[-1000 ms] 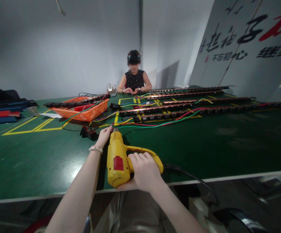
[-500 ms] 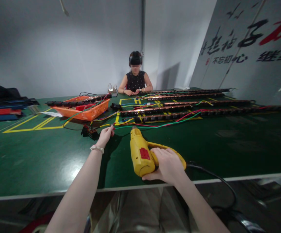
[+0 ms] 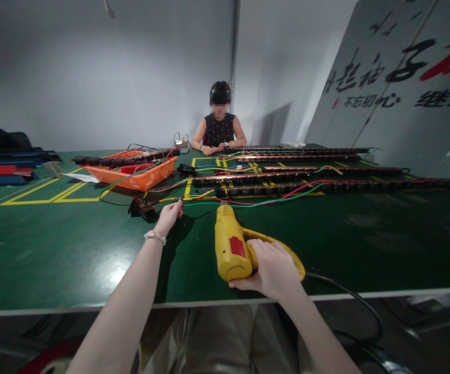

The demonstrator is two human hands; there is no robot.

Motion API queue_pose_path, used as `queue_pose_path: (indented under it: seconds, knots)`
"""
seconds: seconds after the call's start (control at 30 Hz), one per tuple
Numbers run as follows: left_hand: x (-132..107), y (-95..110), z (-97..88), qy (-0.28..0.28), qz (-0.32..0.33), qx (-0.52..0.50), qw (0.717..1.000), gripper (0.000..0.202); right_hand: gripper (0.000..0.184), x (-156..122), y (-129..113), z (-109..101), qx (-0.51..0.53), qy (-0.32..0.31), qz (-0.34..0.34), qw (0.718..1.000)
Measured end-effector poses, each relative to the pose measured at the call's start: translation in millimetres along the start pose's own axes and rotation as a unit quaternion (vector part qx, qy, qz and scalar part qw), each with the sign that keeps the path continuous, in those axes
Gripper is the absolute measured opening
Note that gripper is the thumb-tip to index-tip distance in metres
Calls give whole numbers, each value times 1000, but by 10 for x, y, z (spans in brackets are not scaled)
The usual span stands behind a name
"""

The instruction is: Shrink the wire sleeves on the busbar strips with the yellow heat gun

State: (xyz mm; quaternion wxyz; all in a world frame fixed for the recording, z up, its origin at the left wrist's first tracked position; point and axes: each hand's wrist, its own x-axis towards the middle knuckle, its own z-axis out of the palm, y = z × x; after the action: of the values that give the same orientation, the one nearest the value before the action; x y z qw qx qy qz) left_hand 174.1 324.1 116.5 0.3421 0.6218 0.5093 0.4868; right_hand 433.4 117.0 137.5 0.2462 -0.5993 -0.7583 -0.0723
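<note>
A yellow heat gun [image 3: 230, 244] is gripped by its handle in my right hand [image 3: 273, 267], nozzle pointing away from me toward the wires. My left hand [image 3: 169, 218] pinches thin wires between thumb and fingertips, close to a red piece at the fingertips. Green and red wires [image 3: 263, 201] run from there to the right along a long black wiring harness [image 3: 271, 189]. Just left of my left hand lies a black connector [image 3: 141, 209] with yellow wires. Exactly where the pinched wires join is too small to make out.
An orange basket [image 3: 142, 179] with a black harness across it stands at the left. More harnesses [image 3: 298, 157] lie farther back. A co-worker [image 3: 219, 124] sits opposite. Blue and red strips [image 3: 2, 169] are stacked far left. The gun's black cord [image 3: 349, 291] hangs over the table edge.
The heat gun in my right hand has shifted slightly to the right. My left hand keeps its pinch in about the same place. The view has moved a little.
</note>
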Motion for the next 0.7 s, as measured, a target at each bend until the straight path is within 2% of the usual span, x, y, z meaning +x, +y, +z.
queue_pose_path:
  seconds: [0.27,0.33,0.4,0.47,0.57,0.7]
  knots:
    - [-6,-10,-2,1,4,16,1000,47,72,63,-402,122,-4,6,-3,1000]
    - [-3,-5,0,3,8,16,1000,47,55,84,-492,154,-15,-8,-20,1000]
    - [4,-7,5,2,12,21,1000,47,31,99,-573,186,-38,-20,-40,998]
    - [14,-19,9,1,11,30,999,48,19,107,-647,217,-52,-24,-53,997]
    - [23,-40,12,2,-7,42,999,46,20,110,-746,258,-37,-19,-62,997]
    - [4,-29,1,-4,-18,38,999,47,34,111,-831,289,-3,-8,-60,998]
